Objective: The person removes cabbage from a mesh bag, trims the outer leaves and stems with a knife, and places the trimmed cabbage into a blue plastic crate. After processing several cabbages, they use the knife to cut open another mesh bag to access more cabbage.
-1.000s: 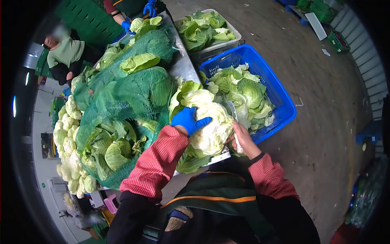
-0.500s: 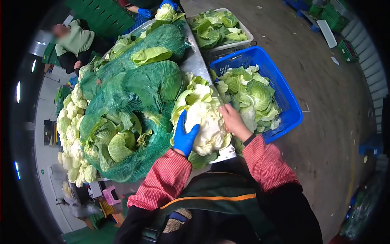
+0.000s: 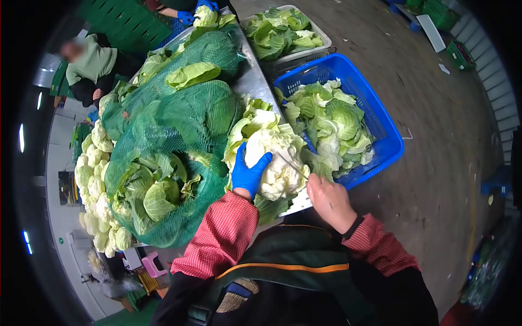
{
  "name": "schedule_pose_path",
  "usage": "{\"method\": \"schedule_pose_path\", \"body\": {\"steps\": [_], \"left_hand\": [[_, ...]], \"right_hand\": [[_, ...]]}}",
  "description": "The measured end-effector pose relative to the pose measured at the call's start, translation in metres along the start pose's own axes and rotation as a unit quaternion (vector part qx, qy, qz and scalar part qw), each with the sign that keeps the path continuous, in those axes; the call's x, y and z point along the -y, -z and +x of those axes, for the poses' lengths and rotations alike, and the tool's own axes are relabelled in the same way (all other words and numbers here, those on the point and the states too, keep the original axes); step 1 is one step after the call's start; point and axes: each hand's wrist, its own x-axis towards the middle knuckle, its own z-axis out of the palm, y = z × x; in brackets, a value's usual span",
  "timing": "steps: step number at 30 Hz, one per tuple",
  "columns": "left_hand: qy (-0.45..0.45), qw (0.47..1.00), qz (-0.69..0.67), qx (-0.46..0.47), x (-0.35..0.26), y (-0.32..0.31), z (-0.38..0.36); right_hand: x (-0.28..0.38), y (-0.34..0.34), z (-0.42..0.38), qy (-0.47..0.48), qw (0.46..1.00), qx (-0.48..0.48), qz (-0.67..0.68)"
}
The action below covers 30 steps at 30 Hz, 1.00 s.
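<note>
A pale, mostly stripped cabbage (image 3: 278, 157) rests at the edge of the metal table, loose green leaves around it. My left hand (image 3: 249, 173), in a blue glove, grips its near left side with thumb and fingers spread around the curve. Bare and closed, my right hand (image 3: 329, 202) holds a thin-bladed knife (image 3: 292, 165); its handle is hidden in my fist. The blade lies against the cabbage's right side. Left of my gloved hand, a green mesh sack (image 3: 190, 117) lies open with leafy green cabbages (image 3: 157, 193) in its mouth.
A blue basket (image 3: 389, 127) of cut leaves stands right of the metal table (image 3: 254, 70), a pale crate (image 3: 321, 35) of leaves beyond it. Pale cabbages (image 3: 98, 174) are heaped at far left. A co-worker's gloved hands (image 3: 186, 18) hold a cabbage at the far end; another person (image 3: 92, 65) is behind.
My right hand has moved down and right off the cabbage's side, and the knife blade now shows across it. My left hand keeps its grip on the cabbage.
</note>
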Motion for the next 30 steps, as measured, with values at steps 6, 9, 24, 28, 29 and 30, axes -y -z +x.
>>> {"method": "schedule_pose_path", "body": {"steps": [6, 9, 24, 28, 29, 30], "left_hand": [[-0.003, 0.996, 0.082, -0.015, -0.003, -0.007, 0.007], [-0.017, 0.992, 0.118, -0.033, 0.011, -0.008, 0.016], [0.016, 0.996, 0.083, 0.011, 0.000, 0.000, 0.027], [-0.029, 0.992, 0.127, 0.000, 0.001, 0.001, 0.018], [-0.019, 0.995, 0.102, 0.002, 0.003, 0.004, 0.020], [-0.030, 0.996, 0.087, 0.005, 0.007, 0.005, 0.020]], "right_hand": [[-0.013, -0.021, 0.021, -0.049, 0.995, -0.037, -0.080], [-0.016, -0.023, 0.035, -0.071, 0.994, -0.036, -0.079], [-0.039, -0.038, 0.031, -0.071, 0.996, -0.043, -0.027], [-0.056, -0.016, 0.071, -0.178, 0.978, -0.063, 0.085], [-0.048, 0.001, 0.074, -0.168, 0.982, -0.018, 0.089], [-0.035, 0.013, 0.075, -0.160, 0.982, 0.029, 0.092]]}}
